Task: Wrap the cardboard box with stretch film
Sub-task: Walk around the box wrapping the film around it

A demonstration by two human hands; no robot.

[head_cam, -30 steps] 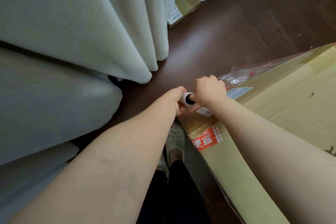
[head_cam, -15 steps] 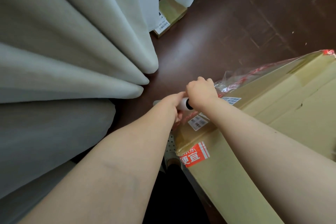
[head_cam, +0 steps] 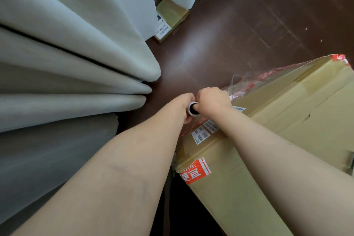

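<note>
Both hands are working at the left corner of the cardboard box (head_cam: 287, 120), which is lying on the dark floor (head_cam: 249, 25) to the right of the scene. The left hand (head_cam: 183, 106) and the right hand (head_cam: 212, 99) are both clamped round the film roll (head_cam: 193, 109), one on each side. The roll's open core end is facing the camera. The left hand's fingers are mostly hidden behind the wrist, so the exact hold on that side is not showing.

Stretch film (head_cam: 249, 84) is running from the roll along the box's far-left face toward the far corner, wrinkled and carrying red print.

Over the last second the orange sticker (head_cam: 195, 170) has been dropping lower beneath the hands, and the barcode labels (head_cam: 203, 134) are now showing just near of the roll. The curtain (head_cam: 76, 53) is filling more of the left side, and the small carton (head_cam: 170, 19) is sliding further out from under it. The grip on the roll is staying unchanged.

Judgement: the person is carrying the roll round this corner and one band is going on. The near face is looking bare, so most of the wrapping is still remaining. The curtain is lying close, so room for the next pass is looking tight.
</note>
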